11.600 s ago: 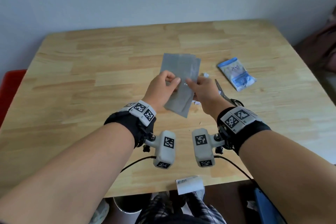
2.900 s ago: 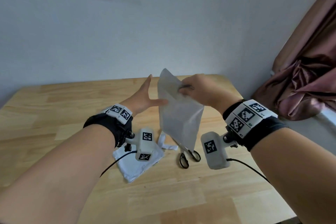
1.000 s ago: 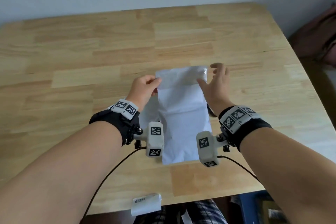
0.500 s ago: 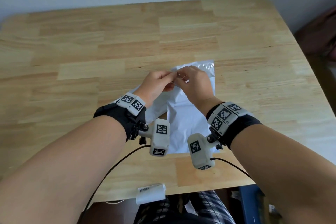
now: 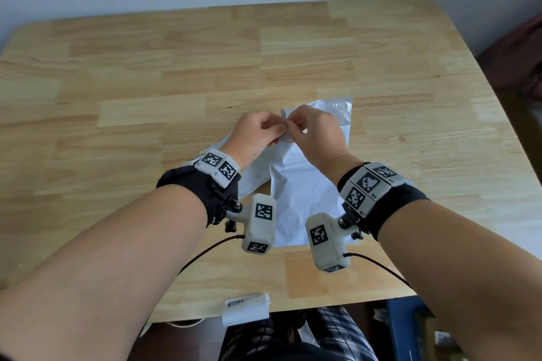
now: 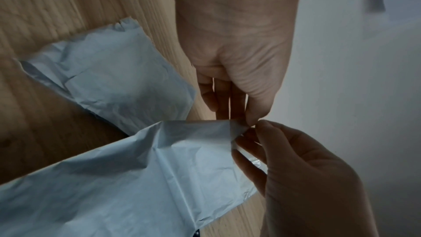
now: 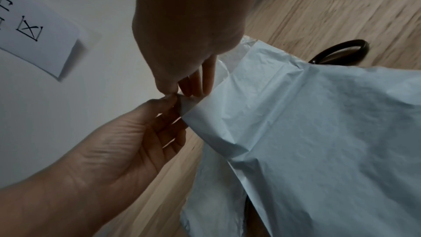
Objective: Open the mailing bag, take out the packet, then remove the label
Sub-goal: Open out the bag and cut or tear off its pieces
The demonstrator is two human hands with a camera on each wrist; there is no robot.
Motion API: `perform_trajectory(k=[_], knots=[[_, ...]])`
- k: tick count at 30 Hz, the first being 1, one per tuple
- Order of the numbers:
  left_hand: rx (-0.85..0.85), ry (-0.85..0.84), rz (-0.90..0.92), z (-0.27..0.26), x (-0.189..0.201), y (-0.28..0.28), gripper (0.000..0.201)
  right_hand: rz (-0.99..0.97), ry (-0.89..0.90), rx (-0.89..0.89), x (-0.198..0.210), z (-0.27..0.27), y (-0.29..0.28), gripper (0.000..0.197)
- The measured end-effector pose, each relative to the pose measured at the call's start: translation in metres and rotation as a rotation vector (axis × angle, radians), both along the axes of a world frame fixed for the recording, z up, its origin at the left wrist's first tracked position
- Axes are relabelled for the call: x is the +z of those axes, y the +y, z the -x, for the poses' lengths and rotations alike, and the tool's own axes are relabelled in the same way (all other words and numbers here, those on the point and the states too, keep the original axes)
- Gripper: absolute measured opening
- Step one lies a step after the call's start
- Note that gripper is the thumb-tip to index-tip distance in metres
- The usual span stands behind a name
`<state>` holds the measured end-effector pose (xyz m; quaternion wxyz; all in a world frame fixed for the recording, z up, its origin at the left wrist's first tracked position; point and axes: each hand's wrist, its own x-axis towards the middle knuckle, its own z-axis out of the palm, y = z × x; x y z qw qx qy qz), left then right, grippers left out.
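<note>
Pinching one corner of the white mailing bag, left hand and right hand meet fingertip to fingertip. Likely separating layers there to open it.

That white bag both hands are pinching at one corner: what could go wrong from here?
Both the left hand and the right hand pinch one corner of the white mailing bag. The film looks thin and creased, so a hard pull might tear off only a scrap. The scissors lie partly under the bag; dragging it could snag or shift them. A second white bag lies beside it and might get swept along.
</note>
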<state>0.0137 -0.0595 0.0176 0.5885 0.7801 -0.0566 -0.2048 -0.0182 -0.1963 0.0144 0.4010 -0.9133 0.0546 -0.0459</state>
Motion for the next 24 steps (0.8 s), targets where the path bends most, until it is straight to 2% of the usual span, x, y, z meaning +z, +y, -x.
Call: perform_trajectory(k=[5, 9, 14, 18, 24], knots=[[0.016, -0.017, -0.006, -0.001, 0.000, 0.007, 0.005, -0.246, 0.044, -0.086, 0.005, 0.001, 0.001, 0.006], [0.059, -0.024, -0.045, -0.002, -0.003, 0.015, 0.016, -0.482, 0.098, -0.205, 0.009, 0.003, -0.004, 0.006], [0.109, -0.003, -0.080, -0.001, -0.003, 0.027, 0.019, -0.533, 0.073, -0.319, 0.011, 0.004, -0.022, 0.007], [0.168, -0.007, -0.128, -0.003, -0.006, 0.035, 0.020, -0.548, 0.058, -0.405, 0.012, 0.003, -0.036, 0.014], [0.212, -0.041, -0.331, -0.006, -0.007, 0.036, 0.021, -0.679, 0.024, -0.563, 0.027, 0.004, -0.051, 0.018]])
